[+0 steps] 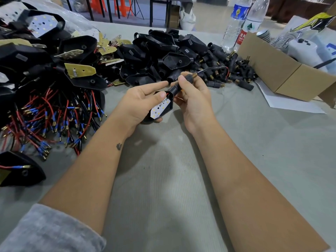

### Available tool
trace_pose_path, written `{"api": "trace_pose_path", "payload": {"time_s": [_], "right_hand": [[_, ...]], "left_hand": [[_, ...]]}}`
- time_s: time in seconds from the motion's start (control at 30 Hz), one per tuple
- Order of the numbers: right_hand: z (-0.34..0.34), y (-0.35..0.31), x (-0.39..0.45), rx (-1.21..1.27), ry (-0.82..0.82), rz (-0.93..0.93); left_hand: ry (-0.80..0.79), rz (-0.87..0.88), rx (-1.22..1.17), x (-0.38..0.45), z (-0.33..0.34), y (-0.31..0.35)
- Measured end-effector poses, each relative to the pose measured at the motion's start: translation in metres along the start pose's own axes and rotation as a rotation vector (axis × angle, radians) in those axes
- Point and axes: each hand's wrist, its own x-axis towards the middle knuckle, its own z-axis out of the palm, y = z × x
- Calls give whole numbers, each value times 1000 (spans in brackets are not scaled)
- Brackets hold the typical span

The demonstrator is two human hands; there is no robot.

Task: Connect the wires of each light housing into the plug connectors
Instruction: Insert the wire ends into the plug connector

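While cradled in the left hand (140, 100), held just above the grey table cover (163, 179): one light housing (161, 109), white LED board face up, thumb pressed over its top edge, fingers curled beneath, forefinger stretched toward the connector. Clamped in the right hand (192, 95), fingers wrapped round its black barrel: one plug connector (183, 81), seated against the neck of the housing, brass threaded tip pointing up and away. Trailing from that tip, already threaded through by the look of it: the wires (218, 69), one black and one red, looping off to the right. Judged from this, one unit nearly joined, perhaps needing only a last push home; cannot tell whether fully seated. Behind and to the left, a heap of wired housings (54, 57), too many to count, red and black leads with blue sleeves fanned toward the near edge; whether finished or waiting, unclear. Straight ahead, a pile of bare black shells (163, 51) and, to its right, loose connectors (234, 70), dozens at least. So plenty left. Further right, two clear water bottles (236, 24) and one open cardboard box (272, 70).
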Motion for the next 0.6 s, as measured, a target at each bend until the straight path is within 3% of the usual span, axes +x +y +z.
{"api": "trace_pose_path", "payload": {"time_s": [0.47, 0.6], "right_hand": [[1, 2, 3, -11, -3, 22], [2, 1, 3, -19, 8, 52]], "left_hand": [[143, -24, 75, -3, 3, 4], [206, -109, 24, 2, 3, 9]]}}
